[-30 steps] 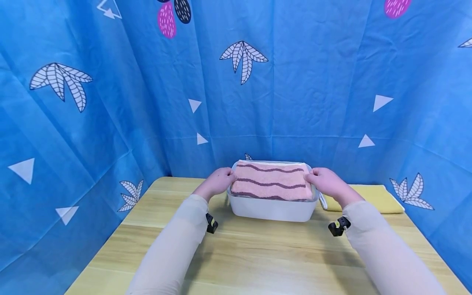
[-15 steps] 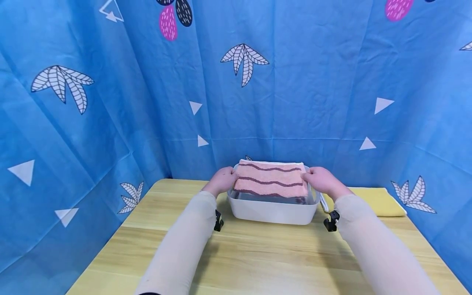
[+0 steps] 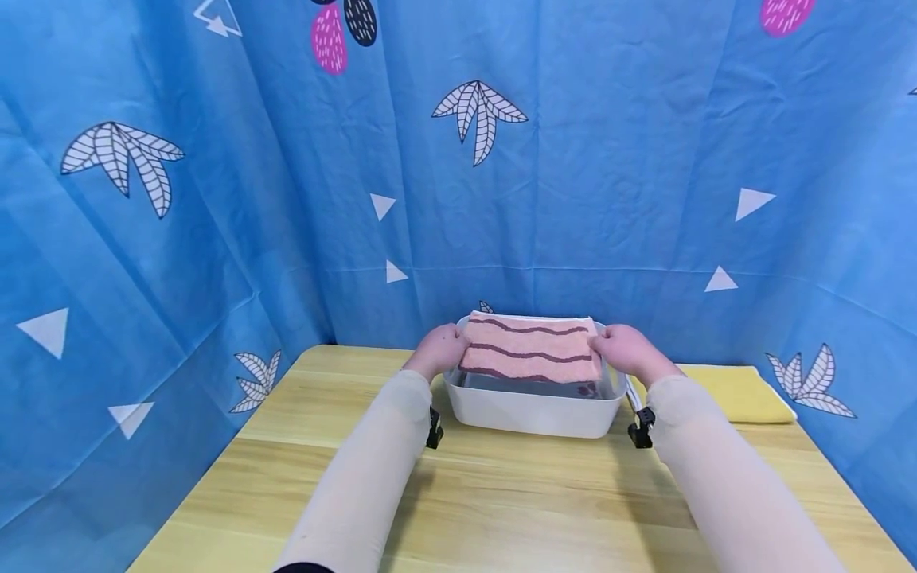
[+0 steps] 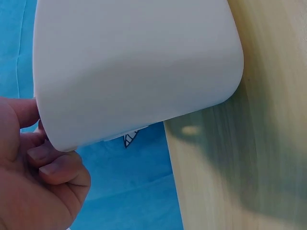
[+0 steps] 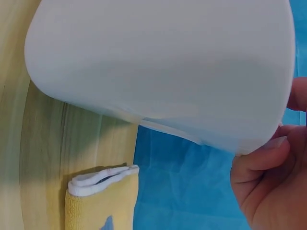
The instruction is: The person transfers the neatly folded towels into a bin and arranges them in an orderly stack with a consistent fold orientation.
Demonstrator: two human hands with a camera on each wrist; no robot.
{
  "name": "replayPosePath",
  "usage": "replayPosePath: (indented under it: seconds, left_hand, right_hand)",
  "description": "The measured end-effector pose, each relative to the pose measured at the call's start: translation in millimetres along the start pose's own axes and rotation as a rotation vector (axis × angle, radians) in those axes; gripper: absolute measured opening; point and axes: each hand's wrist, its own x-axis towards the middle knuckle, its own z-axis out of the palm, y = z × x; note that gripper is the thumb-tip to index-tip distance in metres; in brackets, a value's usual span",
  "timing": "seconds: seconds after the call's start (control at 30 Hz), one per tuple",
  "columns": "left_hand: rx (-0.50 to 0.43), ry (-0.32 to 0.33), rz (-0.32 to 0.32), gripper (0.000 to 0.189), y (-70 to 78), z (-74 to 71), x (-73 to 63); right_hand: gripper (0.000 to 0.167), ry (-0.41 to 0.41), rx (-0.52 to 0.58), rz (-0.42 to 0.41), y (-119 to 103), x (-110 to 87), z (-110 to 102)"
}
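Above the table [image 3: 516, 501], the left hand [image 3: 438, 350] and right hand [image 3: 627, 350] pinch the towel [image 3: 532, 350], unreleased, the bin [image 3: 532, 415] beside their fingers.

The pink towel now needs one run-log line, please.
left hand: holds pink wavy-striped towel; right hand: holds other end; white bin: beneath towel

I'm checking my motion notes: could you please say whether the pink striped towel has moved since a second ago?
Yes: in the head view, the near edge of the pink towel has shifted upward from the near rim of the white bin.
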Motion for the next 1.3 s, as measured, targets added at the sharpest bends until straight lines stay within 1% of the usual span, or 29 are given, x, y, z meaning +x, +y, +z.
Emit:
replayPosePath:
  seconds: [0.23,0.43,0.57,0.67,0.8,1.03,1.13,1.3]
  left_hand:
    - [0.003,0.012,-0.038,0.027,5.1,1.2,-3.9]
    - [0.04,0.03,-0.025,0.028,4.6,4.4,-4.8]
    - [0.048,0.04,-0.033,0.029,5.8,3.8,-5.9]
    - [0.044,0.038,-0.041,0.028,7.5,2.7,-6.7]
    - [0.044,0.036,-0.035,0.029,8.7,2.6,-7.4]
    - [0.039,0.037,-0.044,0.03,8.5,3.3,-5.7]
    - [0.049,0.053,-0.036,0.031,7.7,4.2,-4.5]
    - [0.088,0.086,-0.025,0.029,6.1,6.1,-4.2]
  right_hand:
    - [0.037,0.01,-0.022,0.03,-1.3,-0.2,1.1]
    - [0.037,0.019,-0.053,0.033,-1.0,0.8,2.7]
    - [0.039,0.016,-0.062,0.026,-0.5,2.0,2.8]
    - [0.039,0.017,-0.061,0.027,-0.8,1.9,2.3]
    - [0.04,0.024,-0.075,0.024,-0.7,0.8,2.1]
    - [0.04,0.021,-0.087,0.021,-1.0,1.1,2.7]
    - [0.038,0.029,-0.08,0.023,0.0,2.4,3.4]
    - [0.038,0.053,-0.12,-0.004,2.3,4.2,4.1]
